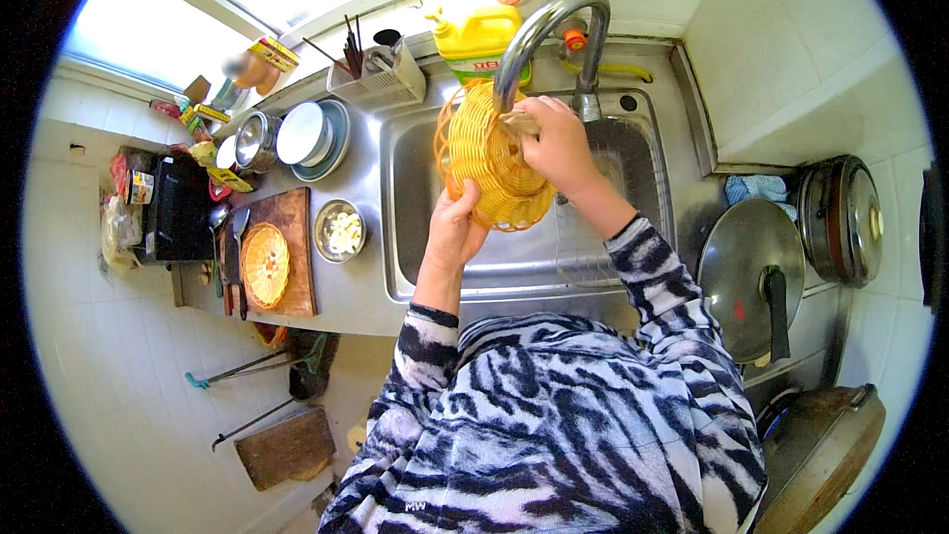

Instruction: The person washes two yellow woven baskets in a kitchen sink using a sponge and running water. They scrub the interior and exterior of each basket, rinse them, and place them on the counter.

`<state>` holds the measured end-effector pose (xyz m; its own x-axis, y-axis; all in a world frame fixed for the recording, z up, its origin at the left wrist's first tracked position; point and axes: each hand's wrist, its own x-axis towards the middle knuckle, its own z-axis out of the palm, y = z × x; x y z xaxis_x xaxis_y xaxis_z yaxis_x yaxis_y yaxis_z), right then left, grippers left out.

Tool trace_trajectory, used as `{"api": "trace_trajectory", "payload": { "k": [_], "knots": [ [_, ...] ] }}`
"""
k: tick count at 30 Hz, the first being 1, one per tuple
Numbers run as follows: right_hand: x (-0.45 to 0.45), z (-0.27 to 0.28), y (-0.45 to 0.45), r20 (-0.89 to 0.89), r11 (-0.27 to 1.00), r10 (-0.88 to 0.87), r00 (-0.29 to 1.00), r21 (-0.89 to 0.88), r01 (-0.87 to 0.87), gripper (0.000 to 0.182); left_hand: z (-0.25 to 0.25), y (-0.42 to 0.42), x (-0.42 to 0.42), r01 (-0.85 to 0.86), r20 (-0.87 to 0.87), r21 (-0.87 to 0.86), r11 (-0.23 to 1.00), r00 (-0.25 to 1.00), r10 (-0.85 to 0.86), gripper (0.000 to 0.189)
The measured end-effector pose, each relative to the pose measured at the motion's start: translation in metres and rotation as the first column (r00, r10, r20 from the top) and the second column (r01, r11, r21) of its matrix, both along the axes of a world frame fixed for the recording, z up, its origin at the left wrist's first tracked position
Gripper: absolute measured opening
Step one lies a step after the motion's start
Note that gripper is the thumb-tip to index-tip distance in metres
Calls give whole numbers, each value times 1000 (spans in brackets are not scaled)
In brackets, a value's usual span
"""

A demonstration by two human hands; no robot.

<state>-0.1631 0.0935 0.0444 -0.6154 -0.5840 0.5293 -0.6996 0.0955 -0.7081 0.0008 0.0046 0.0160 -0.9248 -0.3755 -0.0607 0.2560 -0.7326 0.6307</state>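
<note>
Over the stainless steel sink (519,283), my left hand (454,226) grips the lower left rim of a yellow woven basket (485,156). The basket is tilted, with its underside and foot ring turned to the right. My right hand (557,141) pinches a pale cloth or pad (521,122) against that underside. Directly above the basket arches the chrome faucet (519,44), its spout end close to my right fingers. Whether water is running cannot be made out. Part of the sink basin is hidden behind the basket and my forearms.
Left of the sink, a steel bowl (339,231) holds pale pieces of food. Another woven basket (265,265) lies on a wooden cutting board (300,252). Stacked bowls (304,135), a utensil holder (382,81) and a yellow jug (478,37) line the back. A large lid (749,274) stands right.
</note>
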Motion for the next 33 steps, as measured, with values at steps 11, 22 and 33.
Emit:
{"api": "trace_trajectory", "payload": {
  "k": [11,22,33],
  "knots": [
    [9,-2,4,32,997,-7,999,73,4,16,-10,2,8,-27,50,23,999,998,26,40],
    [-6,-19,27,342,992,-76,937,121,37,26,-16,-17,12,-113,26,85,990,993,111,44],
    [-8,-58,54,787,828,560,-260,-539,153,34,-19,-6,12,-76,-68,226,971,993,94,53]
  ]
}}
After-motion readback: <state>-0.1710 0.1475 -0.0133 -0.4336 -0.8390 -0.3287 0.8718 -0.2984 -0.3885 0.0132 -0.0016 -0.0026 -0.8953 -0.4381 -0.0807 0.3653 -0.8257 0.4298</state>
